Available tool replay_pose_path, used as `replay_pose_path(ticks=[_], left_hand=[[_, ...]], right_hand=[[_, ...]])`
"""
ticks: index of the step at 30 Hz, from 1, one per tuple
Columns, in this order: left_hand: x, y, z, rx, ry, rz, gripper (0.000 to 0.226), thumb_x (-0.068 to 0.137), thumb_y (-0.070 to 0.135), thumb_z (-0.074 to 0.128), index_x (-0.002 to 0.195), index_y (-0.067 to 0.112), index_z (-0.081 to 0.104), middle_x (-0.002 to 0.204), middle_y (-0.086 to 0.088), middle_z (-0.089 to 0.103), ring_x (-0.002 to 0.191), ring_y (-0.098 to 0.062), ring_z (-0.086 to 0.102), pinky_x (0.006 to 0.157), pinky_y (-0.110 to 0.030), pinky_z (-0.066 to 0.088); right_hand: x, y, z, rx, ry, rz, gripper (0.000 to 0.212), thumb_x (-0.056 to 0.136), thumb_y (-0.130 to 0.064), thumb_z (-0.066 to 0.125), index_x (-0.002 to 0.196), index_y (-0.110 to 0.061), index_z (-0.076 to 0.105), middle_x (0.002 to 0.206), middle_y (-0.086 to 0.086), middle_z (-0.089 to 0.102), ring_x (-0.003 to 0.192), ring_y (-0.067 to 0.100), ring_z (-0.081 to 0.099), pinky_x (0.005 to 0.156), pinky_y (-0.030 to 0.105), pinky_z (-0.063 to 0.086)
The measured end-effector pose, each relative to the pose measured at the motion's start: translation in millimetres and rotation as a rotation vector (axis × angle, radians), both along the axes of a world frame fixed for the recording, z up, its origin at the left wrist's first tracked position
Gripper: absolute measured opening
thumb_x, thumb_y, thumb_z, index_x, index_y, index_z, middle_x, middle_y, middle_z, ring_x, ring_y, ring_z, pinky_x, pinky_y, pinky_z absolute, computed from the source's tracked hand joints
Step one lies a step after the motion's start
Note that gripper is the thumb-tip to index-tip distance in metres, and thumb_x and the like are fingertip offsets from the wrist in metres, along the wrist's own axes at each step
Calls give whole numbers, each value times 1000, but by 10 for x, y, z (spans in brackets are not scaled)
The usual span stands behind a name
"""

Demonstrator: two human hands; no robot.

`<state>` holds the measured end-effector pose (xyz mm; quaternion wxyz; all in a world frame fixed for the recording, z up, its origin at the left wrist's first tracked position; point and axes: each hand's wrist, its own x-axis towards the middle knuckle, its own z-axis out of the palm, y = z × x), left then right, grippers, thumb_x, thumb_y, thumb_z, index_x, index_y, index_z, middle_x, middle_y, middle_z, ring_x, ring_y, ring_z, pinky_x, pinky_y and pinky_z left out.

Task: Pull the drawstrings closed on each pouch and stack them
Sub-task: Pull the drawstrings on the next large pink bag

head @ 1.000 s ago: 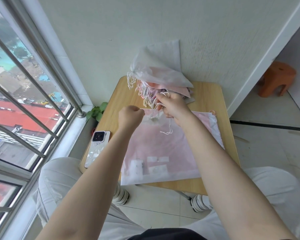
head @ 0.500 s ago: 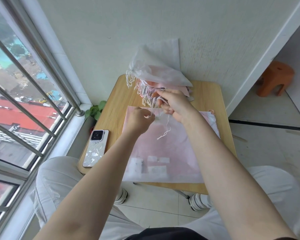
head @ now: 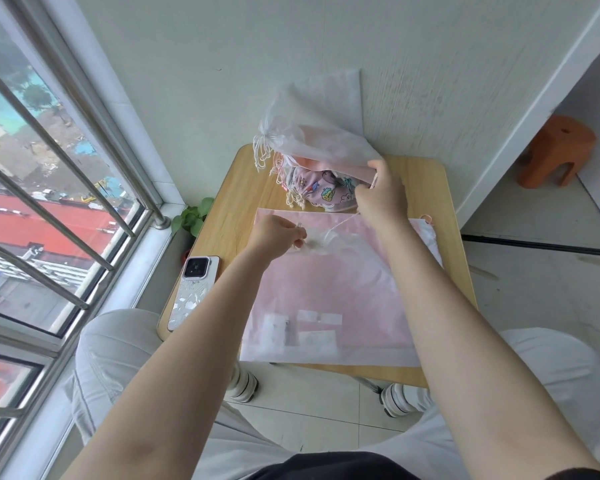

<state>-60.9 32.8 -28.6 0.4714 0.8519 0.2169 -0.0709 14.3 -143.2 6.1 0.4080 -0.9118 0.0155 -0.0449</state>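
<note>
A large pale pink pouch (head: 326, 289) lies flat on the small wooden table (head: 444, 216). Above its upper part my left hand (head: 274, 230) pinches the gathered mouth of a small sheer white pouch (head: 317, 242). My right hand (head: 381, 199) is raised farther back and pinches the white drawstring (head: 342, 223), which runs taut down to that small pouch. At the table's back edge sits a stack of closed pouches (head: 312, 147): sheer white ones on top, pink and cartoon-printed ones beneath, their cords hanging left.
A phone (head: 193, 292) in a patterned case lies at the table's left front corner. A barred window (head: 49, 202) runs along the left, with a small green plant (head: 194, 216) by the sill. An orange stool (head: 558, 150) stands at the right. My knees are under the table.
My right hand has moved back and to the right, drawing the string taut. My left hand has shifted slightly and keeps its pinch on the small pouch's mouth.
</note>
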Motion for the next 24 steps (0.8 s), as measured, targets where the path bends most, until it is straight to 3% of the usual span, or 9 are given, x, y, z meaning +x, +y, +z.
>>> replay_pose_path(ticks=[4,6,8,11,14,16,18,19,24], left_hand=[[12,14,4,-3,15,17,21,82,22,68,71,6,76,68,-2,65,65,-14,49,56,-24,38],[18,8,1,-15,18,24,19,81,20,69,71,5,76,67,-1,67,63,-13,49,56,-22,39],[25,-13,1,-23,19,34,18,80,19,69,69,7,76,65,1,68,62,-11,50,55,-21,40],[36,-39,-7,-9,22,57,18,78,20,69,66,9,76,66,0,69,62,-12,50,58,-23,42],[42,-44,-35,9,34,62,19,77,21,69,62,12,75,71,-5,72,63,-14,51,62,-28,43],[29,-50,-35,11,45,50,23,79,21,68,57,14,72,63,0,67,60,-13,50,60,-25,42],[23,-46,-23,12,55,41,23,80,20,68,57,15,70,56,6,62,56,-10,48,55,-21,40],[18,-35,-8,24,64,27,22,80,20,67,59,14,71,54,7,62,56,-10,48,54,-20,39],[60,134,101,129,35,-3,21,89,21,62,78,9,75,75,-2,73,59,-14,51,61,-25,45]], right_hand=[[-41,-77,65,-198,-20,-39,35,87,-10,45,120,-16,55,122,8,55,109,32,54,90,40,39],[-83,-44,85,-184,-19,0,14,85,-14,46,89,-13,59,96,8,59,90,33,55,71,33,42],[-124,19,93,-285,111,104,21,86,-27,47,75,-13,57,81,7,58,82,33,53,64,29,38],[-212,116,51,-575,300,272,49,87,-59,46,102,-16,65,116,7,65,112,32,56,96,39,38],[-321,219,30,-639,300,329,71,80,-71,52,119,-12,60,124,8,60,120,31,52,100,40,37],[-351,291,-34,-636,231,333,47,80,-57,62,103,-16,62,111,9,63,113,30,56,89,35,40],[-372,327,-71,-623,170,326,11,82,-28,62,86,-18,60,93,8,59,106,31,60,78,30,38],[-372,332,-87,-620,157,326,4,83,-18,59,85,-16,62,89,8,57,103,31,61,75,28,37],[-377,296,-124,-645,118,390,19,89,-13,55,102,-10,68,113,10,64,107,31,59,77,30,38]])
